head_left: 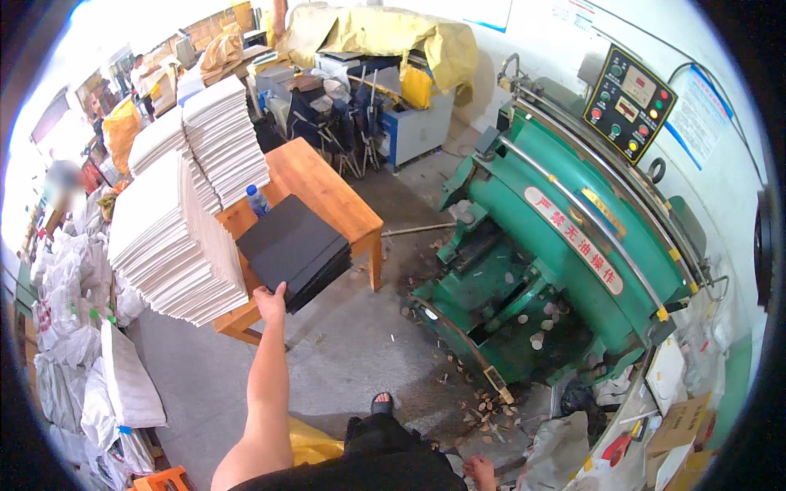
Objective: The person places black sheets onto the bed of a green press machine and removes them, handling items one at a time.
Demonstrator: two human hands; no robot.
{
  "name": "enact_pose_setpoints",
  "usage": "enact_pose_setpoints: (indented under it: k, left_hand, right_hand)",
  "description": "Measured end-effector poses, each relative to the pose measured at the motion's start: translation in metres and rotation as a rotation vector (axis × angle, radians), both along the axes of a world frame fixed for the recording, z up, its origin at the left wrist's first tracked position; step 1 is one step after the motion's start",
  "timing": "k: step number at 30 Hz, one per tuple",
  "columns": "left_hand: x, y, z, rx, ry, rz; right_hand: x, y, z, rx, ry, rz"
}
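Observation:
A stack of black sheets or boards (296,243) lies tilted across the near right part of a wooden table (348,196). My left hand (270,301) reaches out to its near corner, fingers and thumb closed at the edge. How many sheets it grips is hidden. A bottle with a blue cap (257,200) stands behind the black stack. Tall piles of white sheets (176,233) fill the table's left side. Low at the bottom edge, beside my dark clothing, part of my right hand (480,472) shows. Its fingers are too small and cut off to read.
To the right stands a large green press machine (540,221) with a control panel (629,102). Scraps litter the floor before it. White sacks (74,327) line the left. Red-handled scissors (618,448) and cardboard (679,425) are at the lower right. A person (141,78) is far back.

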State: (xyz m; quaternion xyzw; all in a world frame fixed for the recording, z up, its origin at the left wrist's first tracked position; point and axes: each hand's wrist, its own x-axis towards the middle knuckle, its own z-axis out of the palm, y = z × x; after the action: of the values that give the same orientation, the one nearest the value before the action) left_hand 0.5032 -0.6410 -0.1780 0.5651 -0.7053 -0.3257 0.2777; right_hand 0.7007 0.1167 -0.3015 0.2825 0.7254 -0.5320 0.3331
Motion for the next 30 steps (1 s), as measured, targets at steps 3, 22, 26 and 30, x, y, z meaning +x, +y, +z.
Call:
enact_pose_setpoints:
  k: [3, 22, 26, 30]
  left_hand:
    - [0.050, -0.067, -0.044, 0.252, 0.464, 0.071]
    - [0.077, 0.025, 0.103, 0.758, 0.909, -0.465]
    - [0.055, 0.070, 0.153, 0.835, 0.925, -0.601]
    - [0.029, 0.160, 0.172, 1.061, 0.836, -0.751]
  right_hand:
    - [-0.008, -0.026, 0.036, -0.025, -0.078, 0.003]
    - [-0.106, -0.087, 0.125, 0.207, 0.447, 0.305]
    - [-0.208, -0.105, 0.294, -0.170, 0.604, 0.004]
    - [-0.310, -0.061, 0.321, -0.300, 0.889, -0.568]
